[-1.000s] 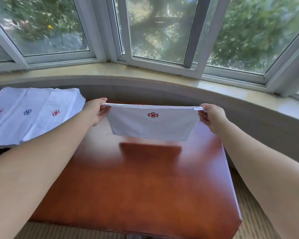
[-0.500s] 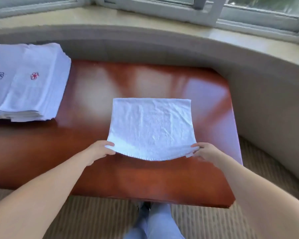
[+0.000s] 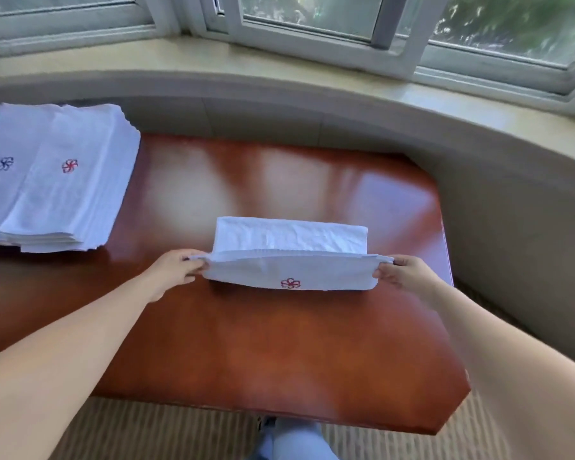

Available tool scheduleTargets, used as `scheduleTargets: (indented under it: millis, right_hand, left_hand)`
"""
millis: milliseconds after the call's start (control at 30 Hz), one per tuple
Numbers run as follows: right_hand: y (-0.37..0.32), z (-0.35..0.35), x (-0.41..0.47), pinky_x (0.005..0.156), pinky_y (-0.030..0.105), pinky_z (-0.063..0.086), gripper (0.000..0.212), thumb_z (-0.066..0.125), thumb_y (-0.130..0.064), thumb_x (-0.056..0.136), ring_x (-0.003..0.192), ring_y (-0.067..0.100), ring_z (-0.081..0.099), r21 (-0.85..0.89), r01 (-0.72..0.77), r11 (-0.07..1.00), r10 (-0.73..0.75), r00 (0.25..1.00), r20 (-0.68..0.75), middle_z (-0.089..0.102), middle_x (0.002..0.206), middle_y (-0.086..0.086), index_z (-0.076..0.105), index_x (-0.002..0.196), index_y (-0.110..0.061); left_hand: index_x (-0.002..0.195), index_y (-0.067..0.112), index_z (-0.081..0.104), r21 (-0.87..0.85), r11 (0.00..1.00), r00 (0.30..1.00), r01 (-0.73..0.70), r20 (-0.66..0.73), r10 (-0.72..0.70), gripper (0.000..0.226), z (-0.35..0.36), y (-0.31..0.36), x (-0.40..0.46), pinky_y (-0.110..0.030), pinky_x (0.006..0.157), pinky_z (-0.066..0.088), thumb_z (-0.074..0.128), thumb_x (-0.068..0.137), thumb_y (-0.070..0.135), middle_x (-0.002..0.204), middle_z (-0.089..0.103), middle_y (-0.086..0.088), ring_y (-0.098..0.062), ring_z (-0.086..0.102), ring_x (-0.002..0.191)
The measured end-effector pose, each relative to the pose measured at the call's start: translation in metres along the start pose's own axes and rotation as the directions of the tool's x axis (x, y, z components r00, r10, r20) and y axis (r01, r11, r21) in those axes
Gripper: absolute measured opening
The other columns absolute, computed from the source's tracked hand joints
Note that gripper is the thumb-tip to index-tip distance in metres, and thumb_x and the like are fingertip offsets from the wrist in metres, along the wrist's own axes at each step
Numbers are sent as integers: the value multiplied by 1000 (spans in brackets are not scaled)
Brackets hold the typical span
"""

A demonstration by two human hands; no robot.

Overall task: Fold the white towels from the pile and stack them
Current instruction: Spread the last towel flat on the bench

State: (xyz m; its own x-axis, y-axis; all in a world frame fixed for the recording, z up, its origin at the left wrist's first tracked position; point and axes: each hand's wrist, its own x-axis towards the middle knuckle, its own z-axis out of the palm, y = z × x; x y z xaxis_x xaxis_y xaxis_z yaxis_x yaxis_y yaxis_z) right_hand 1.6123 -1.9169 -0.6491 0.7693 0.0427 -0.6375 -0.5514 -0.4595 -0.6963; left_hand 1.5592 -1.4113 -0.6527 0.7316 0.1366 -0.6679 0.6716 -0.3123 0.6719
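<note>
One towel mid-fold at the centre of the desk: near half lifted, far half flat. White terry, red flower stitched on the raised flap. Left hand and right hand each pinch a corner in their fingers. Advice: carry both corners level to the far edge, match hems. Pile sits far left.

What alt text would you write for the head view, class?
Two hands, left hand and right hand, pinch the ends of a white towel, folding it over on a reddish wooden table. A stack of white towels lies at far left.
</note>
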Motion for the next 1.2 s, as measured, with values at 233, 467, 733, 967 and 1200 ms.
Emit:
scheduleTargets:
  millis: [233,467,733,967,1200]
  right_hand:
    - [-16,4,72,67,26,52,20,55,-14,95,61,15,60,-43,19,999,-24,993,-120,69,72,-1,74,92,-8]
    - [-19,12,132,54,26,38,22,52,-23,90,46,7,46,-154,-25,988,-6,981,-196,56,53,-12,56,71,-12]
    - [-3,27,176,61,33,40,26,52,-29,91,61,19,51,-165,-102,981,65,974,-218,60,65,-6,61,77,-8]
    - [18,36,161,76,42,53,33,63,-49,89,84,23,67,-90,-203,975,176,953,-245,71,92,1,63,94,-16]
    - [13,88,135,102,48,41,55,71,-33,87,127,36,48,-475,-60,878,-213,839,-500,47,140,11,51,134,-12]
  left_hand:
    - [105,20,72,43,999,980,-29,-198,37,14,11,38,65,-36,82,58,58,102,18,77,71,-7,-19,67,71]
    - [96,14,70,191,982,965,-8,-257,58,17,18,48,133,-42,75,55,56,100,23,61,67,1,-16,61,60]
    - [73,13,49,286,954,952,90,-308,3,33,25,32,188,-40,67,53,57,100,30,57,68,3,-16,62,56]
    - [140,26,38,502,855,925,131,-372,76,55,41,11,170,-38,71,49,61,94,47,111,54,4,-23,59,90]
    - [149,16,50,817,407,823,-409,139,550,56,117,8,139,-47,119,31,64,98,34,157,41,-8,-33,35,147]
